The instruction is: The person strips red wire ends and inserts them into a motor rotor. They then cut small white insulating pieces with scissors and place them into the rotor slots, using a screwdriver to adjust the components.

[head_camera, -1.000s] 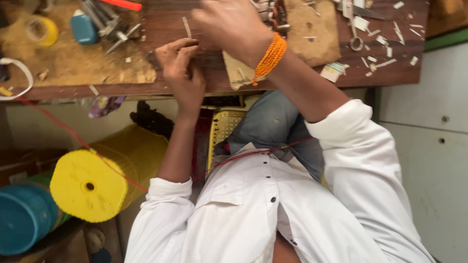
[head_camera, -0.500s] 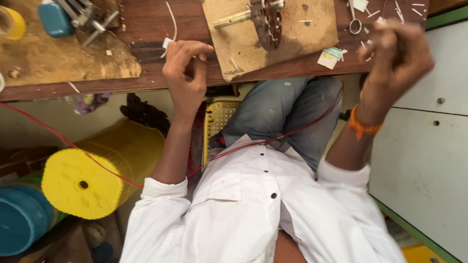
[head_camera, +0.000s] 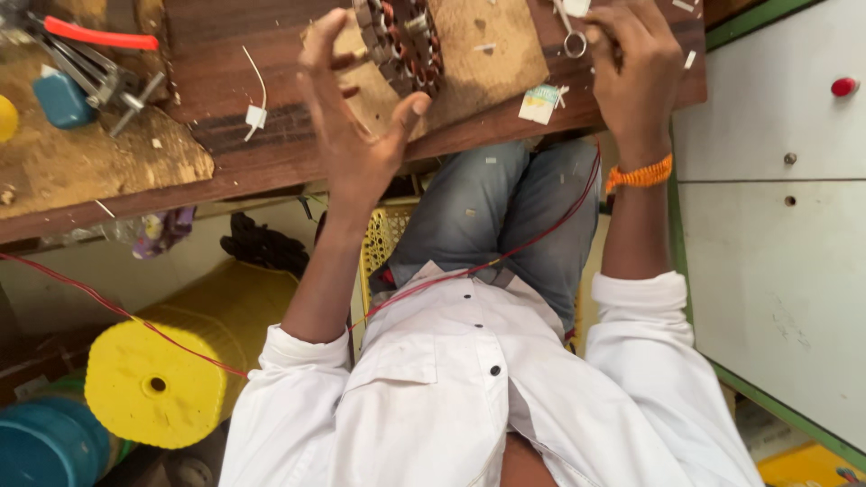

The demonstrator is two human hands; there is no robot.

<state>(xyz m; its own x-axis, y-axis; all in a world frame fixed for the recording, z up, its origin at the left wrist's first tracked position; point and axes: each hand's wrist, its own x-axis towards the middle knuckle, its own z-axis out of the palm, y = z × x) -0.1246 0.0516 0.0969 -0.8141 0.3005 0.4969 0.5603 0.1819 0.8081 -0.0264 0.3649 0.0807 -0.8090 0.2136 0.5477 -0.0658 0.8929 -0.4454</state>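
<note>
Two hands work at the near edge of a wooden table (head_camera: 271,158), seen from above. Toward the table's left end lie a blue bottle (head_camera: 61,97), a metal tool (head_camera: 101,74) and red-handled pliers (head_camera: 99,39). Below that end, on the floor, sits a yellow spool (head_camera: 153,383), and a red wire (head_camera: 108,307) runs past it toward the person's lap. The left hand (head_camera: 356,135) is open, fingers spread, hovering just in front of a round motor stator (head_camera: 397,41) with copper windings, which rests on a cardboard sheet (head_camera: 487,45) near the table's middle. Near the table's right end, the right hand (head_camera: 636,77) is closed, pinching something too small to tell, beside small scissors (head_camera: 570,32). An orange thread band (head_camera: 639,174) circles that wrist.
</note>
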